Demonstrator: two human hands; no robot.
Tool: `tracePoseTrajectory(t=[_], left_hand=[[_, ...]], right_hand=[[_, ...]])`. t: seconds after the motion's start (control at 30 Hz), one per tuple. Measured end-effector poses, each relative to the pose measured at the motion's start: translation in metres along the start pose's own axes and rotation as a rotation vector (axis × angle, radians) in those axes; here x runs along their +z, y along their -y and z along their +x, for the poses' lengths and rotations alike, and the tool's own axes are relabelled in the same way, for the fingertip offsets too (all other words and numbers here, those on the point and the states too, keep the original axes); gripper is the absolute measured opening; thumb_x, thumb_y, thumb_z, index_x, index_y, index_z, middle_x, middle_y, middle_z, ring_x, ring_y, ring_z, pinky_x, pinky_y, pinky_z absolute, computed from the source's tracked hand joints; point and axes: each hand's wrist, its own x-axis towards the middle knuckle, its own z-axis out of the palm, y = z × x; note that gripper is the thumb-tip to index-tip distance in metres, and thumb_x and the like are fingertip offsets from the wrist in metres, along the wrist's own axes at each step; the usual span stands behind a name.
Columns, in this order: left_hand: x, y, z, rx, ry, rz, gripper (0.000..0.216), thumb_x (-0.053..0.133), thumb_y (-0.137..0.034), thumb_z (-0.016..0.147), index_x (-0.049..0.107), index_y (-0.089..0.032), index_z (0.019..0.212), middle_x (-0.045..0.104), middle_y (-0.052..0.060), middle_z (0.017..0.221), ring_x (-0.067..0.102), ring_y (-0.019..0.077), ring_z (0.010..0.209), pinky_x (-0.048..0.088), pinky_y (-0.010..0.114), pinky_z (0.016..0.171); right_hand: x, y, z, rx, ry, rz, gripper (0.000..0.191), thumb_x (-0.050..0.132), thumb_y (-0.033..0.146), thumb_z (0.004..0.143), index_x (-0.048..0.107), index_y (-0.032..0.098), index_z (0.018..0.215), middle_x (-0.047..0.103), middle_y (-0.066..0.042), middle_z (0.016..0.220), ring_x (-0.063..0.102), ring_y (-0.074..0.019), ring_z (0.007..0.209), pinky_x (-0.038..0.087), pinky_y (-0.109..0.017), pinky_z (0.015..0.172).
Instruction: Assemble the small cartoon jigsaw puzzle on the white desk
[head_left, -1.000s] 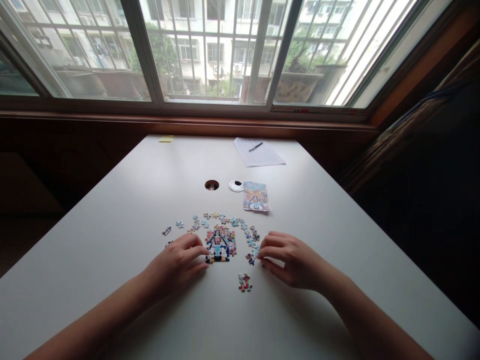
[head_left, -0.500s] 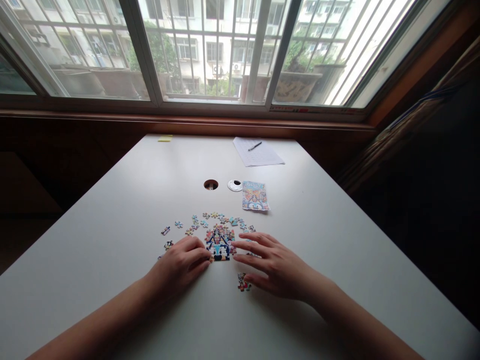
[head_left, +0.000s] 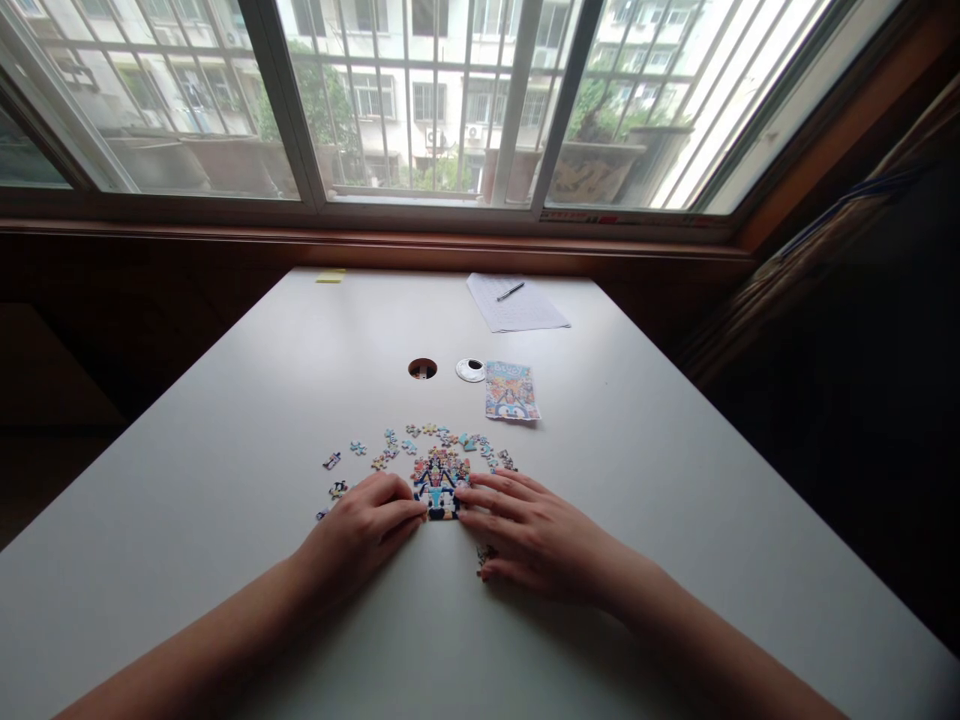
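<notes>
A partly joined colourful jigsaw block (head_left: 440,480) lies on the white table (head_left: 225,420). My left hand (head_left: 365,528) rests flat at its lower left, fingertips touching the block's edge, fingers loosely stretched. My right hand (head_left: 531,535) lies flat at the block's right side, fingers spread, tips against its edge. It covers a small cluster of joined pieces (head_left: 484,553), of which only a bit shows. Several loose pieces (head_left: 390,445) are scattered in an arc behind and to the left of the block.
A printed picture card (head_left: 511,391) lies beyond the puzzle. Further back are a cable hole (head_left: 422,369), its white cap (head_left: 471,370), a sheet of paper (head_left: 517,305) with a pen (head_left: 510,291), and a yellow sticky note (head_left: 331,276). A window fills the far wall.
My right hand slid left from the loose pieces on the right to the block's right edge, spreading flat and covering the small cluster. My left hand stayed at the block.
</notes>
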Motion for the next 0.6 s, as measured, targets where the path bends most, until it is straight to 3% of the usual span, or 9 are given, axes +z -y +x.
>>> tracePoseTrajectory(t=[0.27, 0.43, 0.6], left_hand=[[-0.002, -0.006, 0.000, 0.023, 0.053, 0.045, 0.020, 0.054, -0.018, 0.102, 0.069, -0.022, 0.113, 0.063, 0.006, 0.099, 0.058, 0.0193, 0.094, 0.050, 0.033, 0.085], [-0.008, -0.002, 0.000, 0.069, 0.043, 0.051, 0.027, 0.054, -0.017, 0.100, 0.064, -0.021, 0.125, 0.063, 0.008, 0.100, 0.057, 0.0196, 0.093, 0.051, 0.034, 0.084], [-0.014, 0.003, 0.000, 0.159, 0.015, 0.098, 0.021, 0.056, -0.015, 0.097, 0.069, -0.020, 0.113, 0.060, 0.006, 0.088, 0.055, 0.0178, 0.080, 0.050, 0.031, 0.073]], right_hand=[[-0.001, 0.001, 0.000, 0.008, 0.002, 0.013, 0.054, 0.057, 0.049, 0.100, 0.049, 0.027, 0.149, 0.048, -0.005, 0.156, 0.033, -0.0273, 0.151, 0.026, -0.050, 0.125], [-0.001, 0.002, 0.000, 0.008, 0.004, 0.015, 0.055, 0.057, 0.048, 0.100, 0.048, 0.027, 0.150, 0.047, -0.005, 0.157, 0.033, -0.0269, 0.151, 0.026, -0.049, 0.125], [-0.001, 0.001, -0.001, 0.012, 0.016, 0.002, 0.054, 0.054, 0.051, 0.101, 0.048, 0.027, 0.150, 0.045, -0.002, 0.159, 0.031, -0.0257, 0.152, 0.024, -0.047, 0.126]])
